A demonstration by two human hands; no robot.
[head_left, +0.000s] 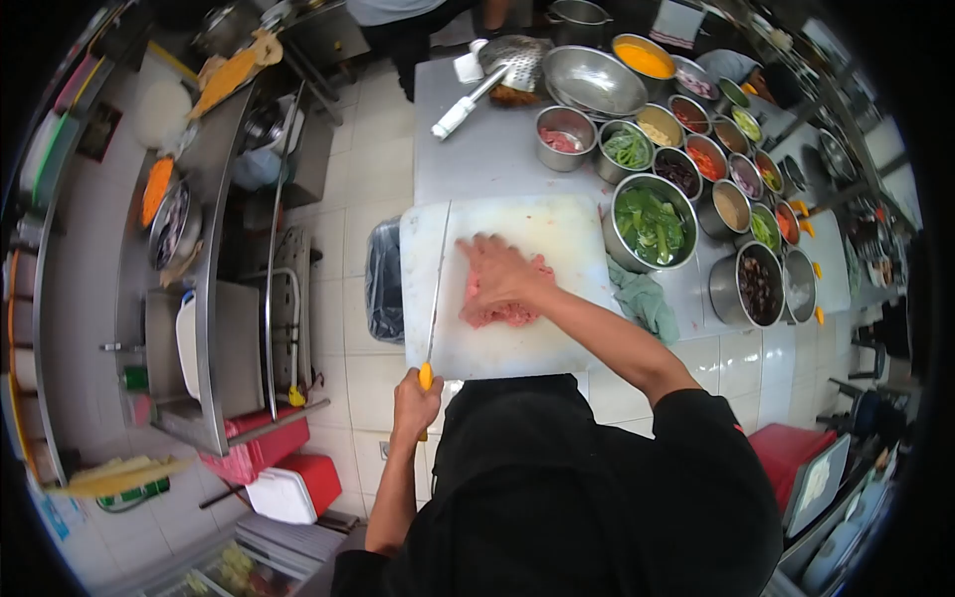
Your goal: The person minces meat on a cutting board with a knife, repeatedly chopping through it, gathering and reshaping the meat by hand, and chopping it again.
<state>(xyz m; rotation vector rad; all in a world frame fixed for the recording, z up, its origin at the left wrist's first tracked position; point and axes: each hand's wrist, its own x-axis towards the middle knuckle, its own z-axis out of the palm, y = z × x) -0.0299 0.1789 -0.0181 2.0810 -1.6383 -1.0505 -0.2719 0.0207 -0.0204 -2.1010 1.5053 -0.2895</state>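
My left hand [414,401] is closed round the yellow handle of a long knife [436,298]. The thin blade points away from me along the left side of a white cutting board [565,350]. Near the board's middle lies a pile of raw pink meat [505,312], cut or thinly sliced. Over it my right hand [499,271] rests with the fingers spread, slightly blurred, hiding much of the pile. The blade stands apart from the meat, to its left.
Right of the board stand a pot of green leaves [652,221], a crumpled green cloth [645,298] and several metal containers of cut ingredients. Behind are a large steel bowl [595,82] and a white-handled strainer [487,92]. A black-lined bin [385,284] stands left. Another person [413,25] is across the table.
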